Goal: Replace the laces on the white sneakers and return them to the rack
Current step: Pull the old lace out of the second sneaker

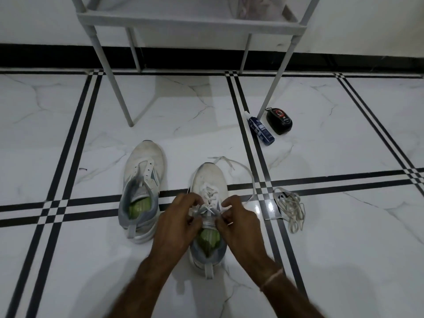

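Two white sneakers with green insoles stand on the floor. The left sneaker [143,180] has bare eyelets and no lace. The right sneaker [210,180] carries a white lace [210,191] crossed through its front eyelets; one loose lace end [246,174] curves off past its toe to the right. My left hand [181,216] and my right hand [238,218] both pinch the lace at the upper eyelets, over the tongue. The grey shoe rack [190,19] stands beyond the shoes, with its legs on the floor.
A loose bundle of white laces [290,208] lies on a flat wrapper to the right of the shoe. A blue tube [261,129] and a black shoe-polish case [279,120] lie beside the rack's right front leg. A black skirting runs along the wall.
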